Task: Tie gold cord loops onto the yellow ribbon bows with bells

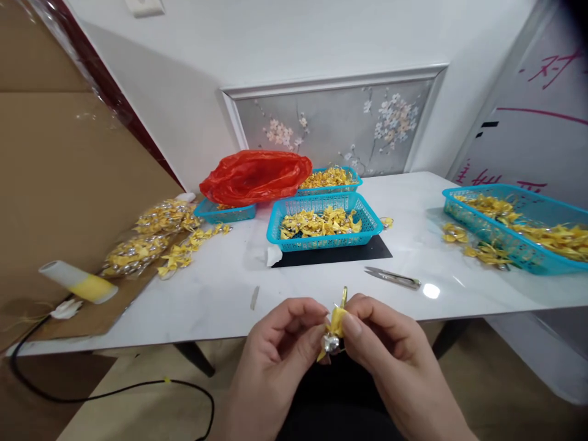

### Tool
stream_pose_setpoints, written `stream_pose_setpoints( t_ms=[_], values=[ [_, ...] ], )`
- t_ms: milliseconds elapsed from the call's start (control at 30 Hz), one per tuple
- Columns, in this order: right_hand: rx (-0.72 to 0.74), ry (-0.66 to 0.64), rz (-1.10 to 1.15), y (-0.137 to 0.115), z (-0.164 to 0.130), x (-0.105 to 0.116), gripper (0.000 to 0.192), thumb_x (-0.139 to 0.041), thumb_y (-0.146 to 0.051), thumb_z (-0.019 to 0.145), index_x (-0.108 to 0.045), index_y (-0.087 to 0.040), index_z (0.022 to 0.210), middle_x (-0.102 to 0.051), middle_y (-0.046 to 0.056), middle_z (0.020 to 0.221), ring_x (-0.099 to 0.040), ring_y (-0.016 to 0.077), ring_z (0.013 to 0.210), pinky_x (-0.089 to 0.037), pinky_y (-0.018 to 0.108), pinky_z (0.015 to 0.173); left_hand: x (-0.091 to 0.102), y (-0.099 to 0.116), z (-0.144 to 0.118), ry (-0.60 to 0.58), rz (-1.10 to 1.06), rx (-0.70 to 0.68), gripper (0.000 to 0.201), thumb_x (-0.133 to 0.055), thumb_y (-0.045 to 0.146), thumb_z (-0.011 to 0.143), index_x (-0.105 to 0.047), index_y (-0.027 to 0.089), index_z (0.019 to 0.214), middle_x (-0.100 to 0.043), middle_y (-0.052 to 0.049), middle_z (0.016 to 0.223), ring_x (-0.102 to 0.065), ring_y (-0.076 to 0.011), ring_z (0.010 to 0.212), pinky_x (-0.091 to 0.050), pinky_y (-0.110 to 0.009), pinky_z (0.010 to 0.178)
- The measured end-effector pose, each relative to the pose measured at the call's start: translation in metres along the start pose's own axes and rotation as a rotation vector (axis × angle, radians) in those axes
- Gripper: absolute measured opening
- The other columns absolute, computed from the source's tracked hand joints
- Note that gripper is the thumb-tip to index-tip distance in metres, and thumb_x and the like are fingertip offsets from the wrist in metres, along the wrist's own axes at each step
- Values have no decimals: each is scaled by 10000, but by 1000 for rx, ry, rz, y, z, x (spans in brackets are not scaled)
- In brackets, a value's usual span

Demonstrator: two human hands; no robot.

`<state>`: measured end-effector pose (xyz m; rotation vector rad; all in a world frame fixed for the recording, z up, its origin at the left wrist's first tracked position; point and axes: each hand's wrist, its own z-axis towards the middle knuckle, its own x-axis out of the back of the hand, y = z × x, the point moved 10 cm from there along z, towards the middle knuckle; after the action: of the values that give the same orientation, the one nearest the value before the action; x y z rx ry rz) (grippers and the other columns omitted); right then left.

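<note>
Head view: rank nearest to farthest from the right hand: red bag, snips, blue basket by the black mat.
From the right hand:
1. Snips: just beyond the hand.
2. Blue basket: farther back, left of the snips.
3. Red bag: farthest, back and left of that basket.

Tabletop (197,309): bare surface gives us room left of our left hand (278,352), around a grey strip (254,297).
Snips (399,279): just beyond our right hand (392,343), in a low forward path.
Middle basket (326,243): its wall bars us straight ahead.
Right basket (519,251): we could pass between it and the middle basket; loose flowers (489,252) lie beside it.
Red bag (255,177): it blocks us behind the middle basket's left side.
</note>
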<state>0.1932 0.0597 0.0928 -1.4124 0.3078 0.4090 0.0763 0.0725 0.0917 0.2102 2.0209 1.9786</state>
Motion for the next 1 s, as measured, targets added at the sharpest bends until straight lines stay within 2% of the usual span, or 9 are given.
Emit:
stream_pose_setpoints(
  t_ms=[133, 233, 333, 433, 567, 733, 867, 1000],
  values=[
    [-13, -16, 50, 10, -2, -1, 248, -669, -369, 907, -661, -184, 743, -473, -33, 656, -370, 75, 583, -329, 181, 527, 7, 18, -6, 48, 134, -182, 53, -643, 283, 934, -681, 312, 912, -644, 54, 806, -538, -100, 700, -443, -165, 644],
    [-112, -57, 209, 25, -4, -6, 282, -693, -408, 884, -654, -176, 728, -429, -40, 624, -316, 71, 559, -260, 193, 496, 4, 27, -9, -9, 127, -278, 117, -609, 292, 953, -695, 303, 873, -628, 38, 819, -541, -112, 732, -444, -177, 673],
    [-146, -67, 329, 31, -5, -10, 306, -699, -425, 874, -645, -172, 712, -395, -49, 600, -259, 64, 532, -211, 203, 483, 1, 20, -6, -69, 105, -200, 132, -600, 306, 955, -700, 287, 872, -614, 25, 809, -527, -111, 688, -440, -187, 630],
    [-109, -29, 237, 27, -6, -8, 291, -694, -417, 881, -649, -174, 727, -441, -36, 637, -298, 71, 562, -233, 208, 504, 5, 10, -3, -50, 103, -70, 79, -663, 333, 910, -701, 269, 882, -621, 18, 797, -488, -96, 601, -407, -178, 533],
    [-23, 33, 79, 14, -7, -2, 292, -677, -405, 891, -653, -171, 718, -502, -19, 685, -373, 84, 604, -290, 217, 538, 10, 4, -3, -13, 96, 17, 110, -754, 335, 838, -709, 235, 830, -595, 33, 665, -454, -70, 542, -351, -145, 494],
    [-78, -10, 106, 20, -7, -5, 312, -676, -422, 892, -619, -168, 720, -435, -47, 633, -292, 73, 566, -244, 214, 508, 2, -1, -1, -59, -72, 100, 118, -752, 337, 841, -731, 222, 832, -532, 62, 506, -375, -26, 404, -255, -117, 401],
    [-32, -38, 32, 17, -8, -5, 276, -624, -392, 930, -648, -179, 756, -520, -14, 691, -381, 87, 589, -297, 234, 535, -1, -2, 1, -8, -255, 165, 139, -833, 284, 759, -766, 165, 781, -633, 2, 573, -525, -64, 502, -417, -120, 476],
    [49, 6, -97, 5, -8, 5, 226, -614, -365, 934, -682, -192, 804, -534, -8, 723, -434, 99, 621, -335, 236, 549, -3, -9, -1, -20, -406, 224, 131, -847, 220, 744, -774, 121, 790, -656, -15, 589, -552, -59, 529, -463, -108, 517]
  ],
)
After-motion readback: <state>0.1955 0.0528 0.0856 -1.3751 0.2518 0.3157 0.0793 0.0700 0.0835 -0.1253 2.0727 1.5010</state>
